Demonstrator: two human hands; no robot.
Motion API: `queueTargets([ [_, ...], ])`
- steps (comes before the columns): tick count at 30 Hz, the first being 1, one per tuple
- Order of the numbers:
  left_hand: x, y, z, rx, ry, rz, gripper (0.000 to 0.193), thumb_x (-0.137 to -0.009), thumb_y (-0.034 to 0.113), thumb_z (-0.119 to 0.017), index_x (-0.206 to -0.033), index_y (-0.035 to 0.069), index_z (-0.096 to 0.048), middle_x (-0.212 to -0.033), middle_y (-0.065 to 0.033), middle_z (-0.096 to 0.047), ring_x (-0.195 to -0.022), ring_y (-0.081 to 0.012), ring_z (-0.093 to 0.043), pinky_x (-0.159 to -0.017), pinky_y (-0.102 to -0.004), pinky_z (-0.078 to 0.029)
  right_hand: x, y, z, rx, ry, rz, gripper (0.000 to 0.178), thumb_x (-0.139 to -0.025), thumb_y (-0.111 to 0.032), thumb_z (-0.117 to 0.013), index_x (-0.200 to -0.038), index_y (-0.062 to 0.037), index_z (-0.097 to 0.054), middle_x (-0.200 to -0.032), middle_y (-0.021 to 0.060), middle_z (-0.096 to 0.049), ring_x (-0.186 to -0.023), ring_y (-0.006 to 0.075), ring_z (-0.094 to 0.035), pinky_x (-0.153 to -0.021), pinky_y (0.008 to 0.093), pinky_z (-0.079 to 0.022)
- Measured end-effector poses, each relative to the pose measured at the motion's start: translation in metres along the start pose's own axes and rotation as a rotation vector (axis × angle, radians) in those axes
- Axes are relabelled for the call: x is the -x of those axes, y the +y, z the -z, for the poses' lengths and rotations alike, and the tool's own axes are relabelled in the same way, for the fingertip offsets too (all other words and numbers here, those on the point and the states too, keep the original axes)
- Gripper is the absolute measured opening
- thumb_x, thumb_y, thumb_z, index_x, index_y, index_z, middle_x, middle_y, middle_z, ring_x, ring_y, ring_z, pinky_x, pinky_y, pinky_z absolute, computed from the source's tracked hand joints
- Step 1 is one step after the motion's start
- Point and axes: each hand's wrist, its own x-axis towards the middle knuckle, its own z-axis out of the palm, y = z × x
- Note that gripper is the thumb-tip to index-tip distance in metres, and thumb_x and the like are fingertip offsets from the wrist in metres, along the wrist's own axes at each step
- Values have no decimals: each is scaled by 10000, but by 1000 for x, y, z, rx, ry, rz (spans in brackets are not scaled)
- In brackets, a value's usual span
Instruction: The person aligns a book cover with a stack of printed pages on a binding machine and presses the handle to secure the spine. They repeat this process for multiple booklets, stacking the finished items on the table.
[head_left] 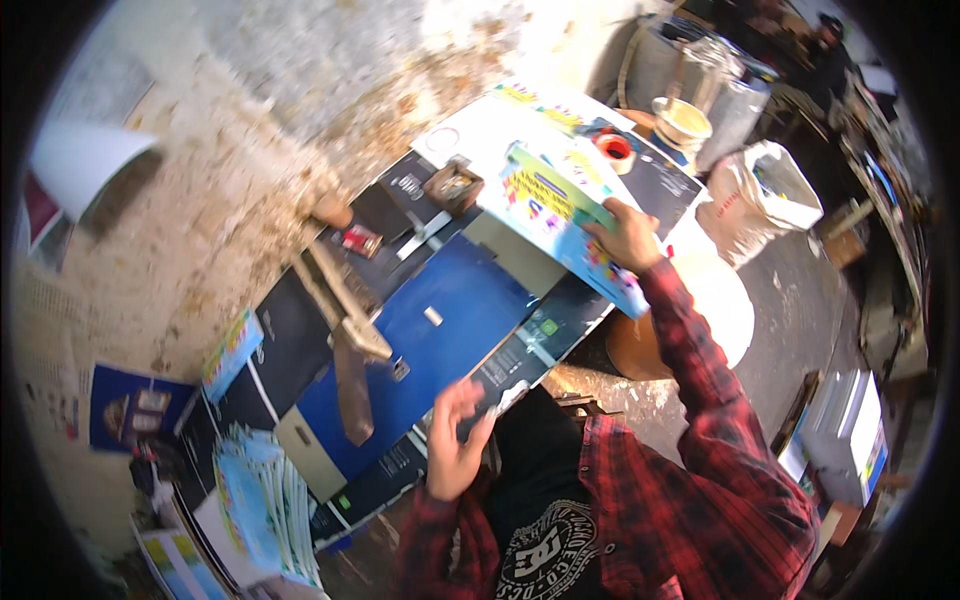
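Note:
My right hand (630, 238) grips the edge of a thin booklet with a yellow-green and blue printed cover (548, 200), at the far right end of the worktable. Its thumb and fingers are closed on the booklet. My left hand (458, 440) is raised at the table's near edge, holding nothing, its fingers apart. In front of that hand lies a blue board (450, 290) on the dark tabletop. A wooden bar (340, 305) and a dark brown flat piece (352, 390) rest over the board's left part.
Light printed sheets (470, 140) and a red tape roll (615, 150) lie at the table's far end. A small box (453, 187) stands near the wall. Stacked booklets (265, 500) fill the near left. Right of the table are a round stool (700, 310) and a white sack (760, 200).

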Motion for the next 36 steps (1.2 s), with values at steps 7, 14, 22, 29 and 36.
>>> queueTargets([
  [7,-10,-15,12,-283,47,-325,662,-790,384,-829,-1245,-37,-595,-1250,-179,-621,-1270,-320,-531,-1060,-442,-410,52,-81,79,-383,-998,420,295,-846,-202,-757,-1013,15,-647,-797,154,-687,-750,262,-686,-692,369,-514],
  [14,49,-111,-10,684,555,555,320,-960,143,-658,-1233,-19,-613,-1137,-81,-676,-972,-134,-644,-893,-301,-510,35,-144,-97,10,-997,614,349,-727,-312,-803,-994,-128,-674,-937,80,-708,-1042,265,-639,-972,504,-347],
  [22,16,-162,80,639,810,142,332,-979,123,-555,-1271,-33,-573,-1200,-121,-642,-1057,-195,-634,-933,-326,-513,77,-195,-138,-214,-261,633,574,-779,-280,-779,-1299,-138,-582,-1305,71,-546,-1227,256,-503,-1022,534,-323],
  [29,3,-189,142,558,466,339,459,-1032,243,-503,-1424,18,-424,-1327,-106,-563,-1163,-210,-559,-963,-361,-475,119,-182,-157,-124,-269,562,610,-910,-497,-613,-1372,-107,-533,-1483,154,-431,-1418,328,-350,-1114,565,-272],
  [36,9,-172,167,95,394,322,467,-1023,341,-548,-1387,52,-495,-1269,-67,-633,-1050,-156,-647,-870,-308,-531,117,-173,-175,-105,-272,461,606,-963,-518,-510,-1404,-102,-503,-1511,176,-400,-1452,341,-301,-1163,560,-215],
])
